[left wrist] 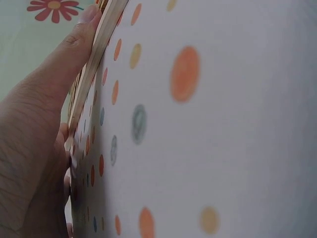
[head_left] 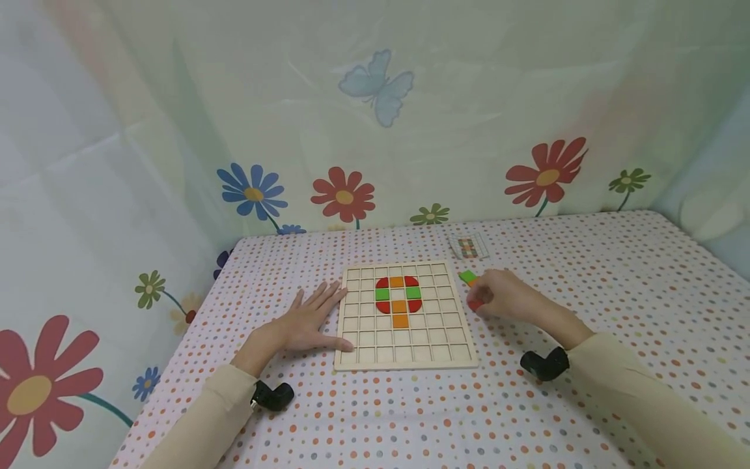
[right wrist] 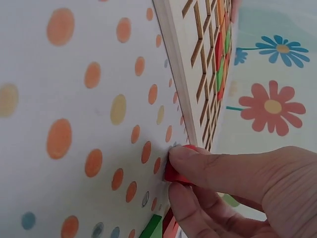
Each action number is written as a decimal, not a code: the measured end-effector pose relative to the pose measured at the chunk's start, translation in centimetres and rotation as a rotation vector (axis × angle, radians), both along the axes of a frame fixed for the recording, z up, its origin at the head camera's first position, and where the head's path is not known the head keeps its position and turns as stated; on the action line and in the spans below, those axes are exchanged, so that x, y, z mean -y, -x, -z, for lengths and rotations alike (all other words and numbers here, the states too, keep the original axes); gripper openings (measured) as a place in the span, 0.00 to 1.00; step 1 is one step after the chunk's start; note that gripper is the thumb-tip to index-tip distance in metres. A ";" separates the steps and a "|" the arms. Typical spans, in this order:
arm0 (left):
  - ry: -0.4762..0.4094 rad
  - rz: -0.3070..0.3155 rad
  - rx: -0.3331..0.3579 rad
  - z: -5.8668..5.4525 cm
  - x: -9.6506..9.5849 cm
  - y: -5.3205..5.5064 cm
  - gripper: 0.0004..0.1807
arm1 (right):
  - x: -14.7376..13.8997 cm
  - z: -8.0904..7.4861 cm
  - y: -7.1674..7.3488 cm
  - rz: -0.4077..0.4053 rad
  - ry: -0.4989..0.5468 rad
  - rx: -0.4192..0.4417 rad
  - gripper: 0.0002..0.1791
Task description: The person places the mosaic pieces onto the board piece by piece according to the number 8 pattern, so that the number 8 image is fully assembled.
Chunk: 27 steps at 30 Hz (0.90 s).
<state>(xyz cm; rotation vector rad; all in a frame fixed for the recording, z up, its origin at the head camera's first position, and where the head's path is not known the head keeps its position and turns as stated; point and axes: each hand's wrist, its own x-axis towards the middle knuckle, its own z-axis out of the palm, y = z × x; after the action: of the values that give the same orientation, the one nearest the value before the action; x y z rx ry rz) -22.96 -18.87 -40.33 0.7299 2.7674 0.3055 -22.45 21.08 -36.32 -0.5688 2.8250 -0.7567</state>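
Red tile [right wrist: 176, 173] in its pinch, the right hand [head_left: 500, 295] hovers just right of the wooden board [head_left: 404, 366]; gripping its sides lightly should keep it level. The left hand [head_left: 307, 324], fingers spread, touches the board, whose cells [head_left: 438, 320] hold red, orange and green pieces [head_left: 399, 305]. Worktop [head_left: 404, 417] contact under the tile is unclear.

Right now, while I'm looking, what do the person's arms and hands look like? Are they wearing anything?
The left sleeve and right sleeve are plain and cream-coloured. A small, chunky black device sits at each wrist: the left device and the right device. The left hand and right hand wear no gloves.
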 end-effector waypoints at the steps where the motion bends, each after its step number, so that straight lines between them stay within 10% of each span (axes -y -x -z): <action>1: 0.002 -0.003 0.000 0.1 0.1 0.0 0.67 | 0.1 0.0 0.0 0.004 0.001 -0.004 0.09; 27: 0.004 0.009 0.005 -0.3 0.1 -0.1 0.65 | 7.8 -1.1 -1.3 -0.203 0.194 -0.137 0.09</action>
<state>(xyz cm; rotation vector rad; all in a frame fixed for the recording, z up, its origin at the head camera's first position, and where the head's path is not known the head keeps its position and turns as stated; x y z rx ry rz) -22.90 -18.93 -39.98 0.7395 2.7581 0.2991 -21.12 13.25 -35.25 -0.9554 2.7736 -0.9919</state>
